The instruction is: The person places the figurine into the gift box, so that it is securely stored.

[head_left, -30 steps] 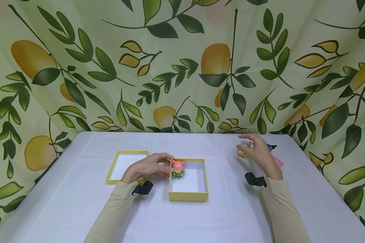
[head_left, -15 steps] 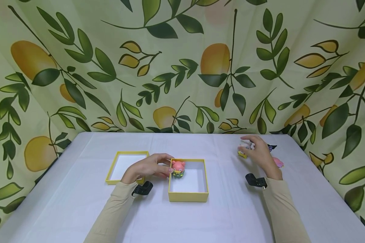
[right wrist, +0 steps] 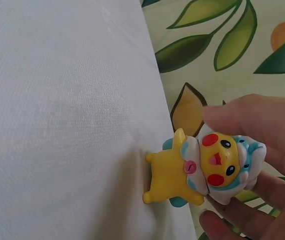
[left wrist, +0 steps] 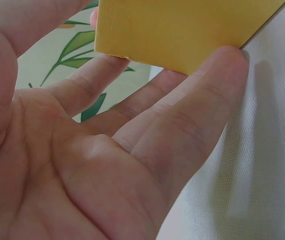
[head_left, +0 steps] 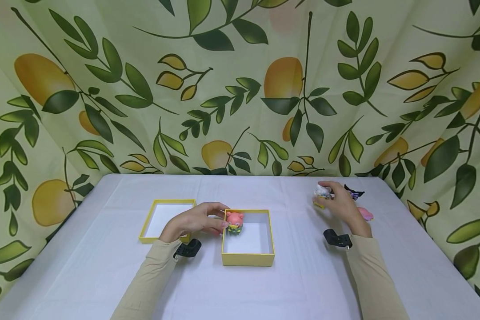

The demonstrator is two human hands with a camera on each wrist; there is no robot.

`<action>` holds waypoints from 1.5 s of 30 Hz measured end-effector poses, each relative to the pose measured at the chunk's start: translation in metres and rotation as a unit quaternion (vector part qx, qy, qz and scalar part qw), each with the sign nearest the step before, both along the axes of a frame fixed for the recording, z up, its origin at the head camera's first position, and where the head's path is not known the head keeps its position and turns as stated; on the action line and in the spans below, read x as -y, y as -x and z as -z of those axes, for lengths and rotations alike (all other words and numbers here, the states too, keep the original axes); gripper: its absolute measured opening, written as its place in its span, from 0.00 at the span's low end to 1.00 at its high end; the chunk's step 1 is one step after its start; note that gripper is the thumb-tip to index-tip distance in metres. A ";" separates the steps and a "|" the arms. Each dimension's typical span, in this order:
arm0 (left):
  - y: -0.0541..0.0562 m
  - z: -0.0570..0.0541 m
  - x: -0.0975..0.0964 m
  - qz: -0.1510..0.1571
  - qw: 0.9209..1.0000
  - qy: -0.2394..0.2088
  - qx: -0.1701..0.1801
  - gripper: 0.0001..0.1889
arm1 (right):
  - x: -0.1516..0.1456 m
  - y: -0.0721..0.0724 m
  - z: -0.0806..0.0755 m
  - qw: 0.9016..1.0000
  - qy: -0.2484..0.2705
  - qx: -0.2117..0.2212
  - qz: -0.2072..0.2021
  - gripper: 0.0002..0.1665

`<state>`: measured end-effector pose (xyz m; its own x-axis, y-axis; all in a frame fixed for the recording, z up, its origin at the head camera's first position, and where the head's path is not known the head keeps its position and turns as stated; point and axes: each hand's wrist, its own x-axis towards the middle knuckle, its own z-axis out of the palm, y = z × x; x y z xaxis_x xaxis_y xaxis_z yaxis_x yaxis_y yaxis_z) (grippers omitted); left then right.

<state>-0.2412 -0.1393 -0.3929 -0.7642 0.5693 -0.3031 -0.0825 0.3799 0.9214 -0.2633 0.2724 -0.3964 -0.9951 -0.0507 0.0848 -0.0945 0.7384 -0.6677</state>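
My left hand (head_left: pixel 202 218) holds the left side of an open yellow box (head_left: pixel 248 259). In the left wrist view several fingertips lie against the box's yellow wall (left wrist: pixel 172 30). Inside the box, by the left rim, is a pink-headed toy figure (head_left: pixel 234 220) with a green lower part. My right hand (head_left: pixel 341 204) is around the hooded head of a small Pikachu figure (right wrist: pixel 172 175) at the back right. This figure stands upright on the table, in a white and blue hood. Thumb and fingers are spread on either side of the hood, with space beside the thumb.
A shallow yellow-rimmed box lid (head_left: pixel 160 218) lies left of the box, partly behind my left hand. Beyond my right hand lies a dark toy (head_left: pixel 356 194) with purple, and a pink toy (head_left: pixel 365 214) is by the right wrist. A patterned curtain (head_left: pixel 240 89) hangs behind the table.
My right hand has shifted slightly down and to the right around the Pikachu figure, so more of the white hood and the dark toy shows. The left hand and the box have stayed put.
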 end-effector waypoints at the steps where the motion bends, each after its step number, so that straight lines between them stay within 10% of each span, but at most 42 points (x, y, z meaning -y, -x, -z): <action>1: 0.000 0.000 0.000 -0.002 1.000 0.001 0.001 0.27 | 0.000 0.000 0.000 1.000 -0.001 0.000 -0.001 0.36; 45: -0.001 -0.002 0.000 -0.005 1.000 0.007 0.000 0.28 | 0.002 0.001 0.003 1.000 -0.022 0.001 0.020 0.35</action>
